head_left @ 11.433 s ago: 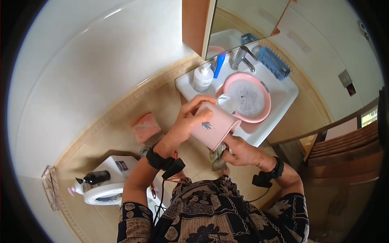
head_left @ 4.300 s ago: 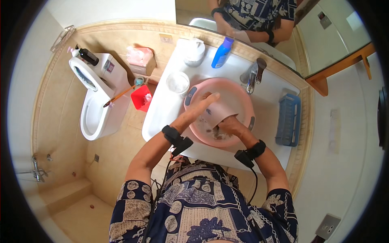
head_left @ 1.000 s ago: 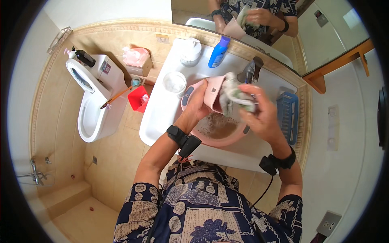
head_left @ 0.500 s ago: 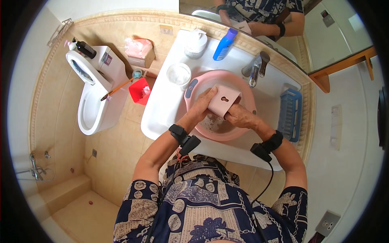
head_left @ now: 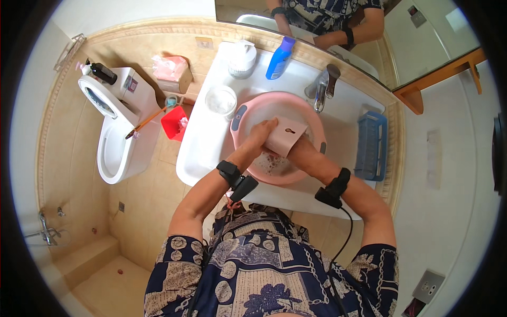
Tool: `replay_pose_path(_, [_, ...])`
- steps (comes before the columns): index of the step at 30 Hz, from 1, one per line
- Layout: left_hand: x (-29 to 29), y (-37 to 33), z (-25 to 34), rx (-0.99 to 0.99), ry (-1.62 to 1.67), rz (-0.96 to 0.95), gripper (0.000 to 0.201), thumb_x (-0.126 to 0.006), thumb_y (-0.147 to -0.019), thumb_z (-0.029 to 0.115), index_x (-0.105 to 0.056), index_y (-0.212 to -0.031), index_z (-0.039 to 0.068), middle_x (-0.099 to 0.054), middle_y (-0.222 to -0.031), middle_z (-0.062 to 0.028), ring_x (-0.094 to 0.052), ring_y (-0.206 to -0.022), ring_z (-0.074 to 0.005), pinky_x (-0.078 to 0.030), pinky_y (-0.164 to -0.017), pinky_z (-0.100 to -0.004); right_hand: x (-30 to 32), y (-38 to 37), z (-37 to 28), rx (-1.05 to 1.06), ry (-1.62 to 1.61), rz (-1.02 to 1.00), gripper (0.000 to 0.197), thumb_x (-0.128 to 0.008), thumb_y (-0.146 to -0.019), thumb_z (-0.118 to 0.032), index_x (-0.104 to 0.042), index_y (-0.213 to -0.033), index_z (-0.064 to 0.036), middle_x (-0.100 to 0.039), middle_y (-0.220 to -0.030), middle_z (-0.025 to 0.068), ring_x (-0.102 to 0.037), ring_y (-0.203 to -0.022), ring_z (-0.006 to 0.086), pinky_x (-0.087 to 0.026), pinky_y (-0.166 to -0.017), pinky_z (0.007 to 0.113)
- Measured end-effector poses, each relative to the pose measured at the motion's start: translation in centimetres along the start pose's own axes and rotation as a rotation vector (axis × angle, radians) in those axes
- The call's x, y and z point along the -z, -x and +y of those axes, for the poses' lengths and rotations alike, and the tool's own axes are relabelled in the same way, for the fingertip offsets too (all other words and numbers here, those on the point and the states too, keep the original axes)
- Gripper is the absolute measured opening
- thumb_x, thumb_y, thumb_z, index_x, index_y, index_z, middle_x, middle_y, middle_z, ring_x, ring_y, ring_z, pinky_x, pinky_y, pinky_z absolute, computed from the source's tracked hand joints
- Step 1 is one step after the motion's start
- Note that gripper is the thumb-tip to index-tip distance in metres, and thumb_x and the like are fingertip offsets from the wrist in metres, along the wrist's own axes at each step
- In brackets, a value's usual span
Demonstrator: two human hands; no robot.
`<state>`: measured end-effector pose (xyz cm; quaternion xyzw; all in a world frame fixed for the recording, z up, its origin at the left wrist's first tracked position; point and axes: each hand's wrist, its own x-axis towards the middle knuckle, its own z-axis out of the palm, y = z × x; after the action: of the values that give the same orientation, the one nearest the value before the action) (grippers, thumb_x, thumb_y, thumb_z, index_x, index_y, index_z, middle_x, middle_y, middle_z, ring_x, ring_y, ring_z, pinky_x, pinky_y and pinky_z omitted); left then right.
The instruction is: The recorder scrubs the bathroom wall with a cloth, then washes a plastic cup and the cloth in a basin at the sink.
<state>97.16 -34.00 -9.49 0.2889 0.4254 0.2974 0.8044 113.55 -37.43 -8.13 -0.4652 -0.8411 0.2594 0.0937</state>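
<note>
Head view looks straight down on a person bent over a white sink (head_left: 211,132) with both forearms reaching into a pink basin (head_left: 248,113) that sits in the bowl. The left hand (head_left: 261,134) lies along the left edge of a pale pink cloth (head_left: 285,138), its fingers curled closed over that edge and gripping it. The right hand (head_left: 300,150) is mostly hidden under the cloth's right side; it seems to hold the cloth from below, but how far its fingers are closed cannot be made out. The cloth is held flat and slightly tilted above the middle of the basin, with a small dark mark near its centre, and soapy water (head_left: 274,165) shows in the basin just below it. Each wrist wears a black band (head_left: 230,171), and a thin cable runs from each back toward the patterned shirt (head_left: 264,269). A metal tap (head_left: 322,87) stands at the back of the sink, just behind the basin. Along the back edge stand a blue bottle (head_left: 279,57) and a white pump jar (head_left: 242,58), and a round white tub (head_left: 221,100) sits on the sink's left side, just beside the basin. A blue basket (head_left: 372,145) rests on the right of the counter. To the left of the sink, a red bin (head_left: 174,122) stands on the tiled floor next to a white toilet (head_left: 119,137), and a pink bag (head_left: 170,67) lies in a box against the wall. A mirror (head_left: 422,47) above the sink reflects the person's arms.
</note>
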Motion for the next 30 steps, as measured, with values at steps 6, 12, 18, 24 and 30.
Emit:
replay_pose_path(6, [0.0,0.3,-0.6,-0.017,0.015,0.021,0.054,-0.049,-0.090,0.040,-0.044,-0.126,0.000,-0.051,-0.117,-0.0173,-0.057,-0.101,-0.0348,-0.058,-0.060,-0.0501,-0.6,0.3,0.7,0.075,0.193,-0.049,0.049,-0.057,-0.080,-0.019,-0.049,-0.127,-0.0112,-0.049,-0.128,0.0142,-0.045,-0.120,0.0302,-0.034,-0.099,0.041])
replay_pose_path(12, [2.0,-0.4,-1.9,-0.109,0.052,-0.085,0.053,-0.048,-0.090,0.040,-0.044,-0.127,0.002,-0.052,-0.117,-0.0155,-0.055,-0.105,-0.0329,-0.057,-0.066,-0.0515,0.0,0.2,-0.1,0.097,-0.339,-0.109,0.036,-0.056,-0.077,-0.011,-0.056,-0.113,-0.0056,-0.055,-0.114,0.0162,-0.054,-0.101,0.0327,-0.041,-0.085,0.042])
replay_pose_path(18, [0.4,0.3,-1.5,-0.012,-0.018,0.043,0.053,-0.047,-0.091,0.040,-0.043,-0.129,0.003,-0.051,-0.121,-0.0143,-0.055,-0.107,-0.0284,-0.058,-0.067,-0.0464,-2.5,1.5,0.4,0.050,0.017,-0.182,0.035,-0.053,-0.080,-0.004,-0.054,-0.115,-0.0060,-0.055,-0.114,0.0170,-0.053,-0.105,0.0344,-0.043,-0.088,0.043])
replay_pose_path(24, [0.5,0.8,-0.1,-0.116,-0.157,0.133,0.051,-0.048,-0.091,0.037,-0.047,-0.128,0.002,-0.057,-0.110,-0.0131,-0.057,-0.104,-0.0256,-0.059,-0.062,-0.0436,-1.1,-0.8,-1.9,0.151,0.060,0.170,0.039,-0.053,-0.080,-0.004,-0.052,-0.119,-0.0076,-0.054,-0.117,0.0164,-0.052,-0.107,0.0350,-0.042,-0.090,0.043])
replay_pose_path(30, [1.0,-0.2,-1.3,-0.190,-0.065,0.170,0.042,-0.049,-0.092,0.028,-0.053,-0.122,-0.002,-0.058,-0.111,-0.0100,-0.054,-0.101,-0.0193,-0.048,-0.082,-0.0336,-2.5,-0.5,-1.7,0.119,-0.043,0.279,0.034,-0.051,-0.077,0.000,-0.057,-0.110,-0.0047,-0.056,-0.112,0.0168,-0.054,-0.105,0.0345,-0.044,-0.089,0.042])
